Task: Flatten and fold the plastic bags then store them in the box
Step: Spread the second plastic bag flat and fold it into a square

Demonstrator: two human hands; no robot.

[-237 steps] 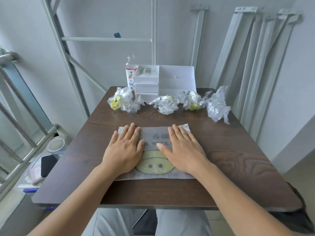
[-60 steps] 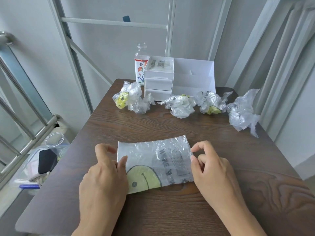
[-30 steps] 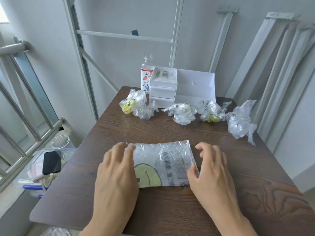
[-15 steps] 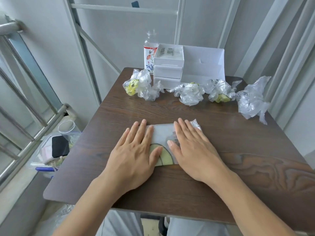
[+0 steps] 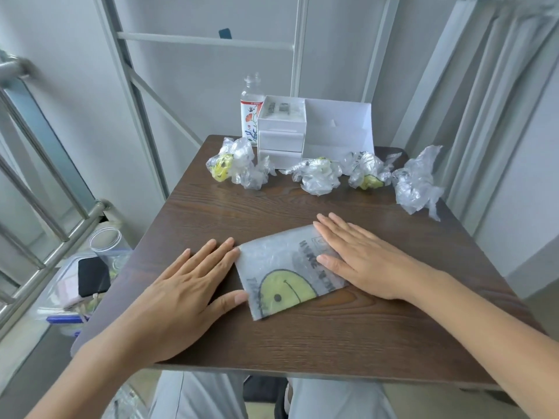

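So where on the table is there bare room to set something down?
Bare wood runs as a band between the folded bag and the crumpled bags. The table near its front edge is free, as is the right side beyond the right hand. The far edge is crowded: crumpled bags before the box.

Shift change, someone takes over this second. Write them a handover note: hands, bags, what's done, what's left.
Left hand: open, flat on the table, fingertips at the left edge of the folded bag.
Right hand: open, pressing flat on the bag's right part.
Crumpled bags: four, in a row by the box at the far edge.
Done: one bag flattened and folded.
Left: store it in the box, then do the other four.
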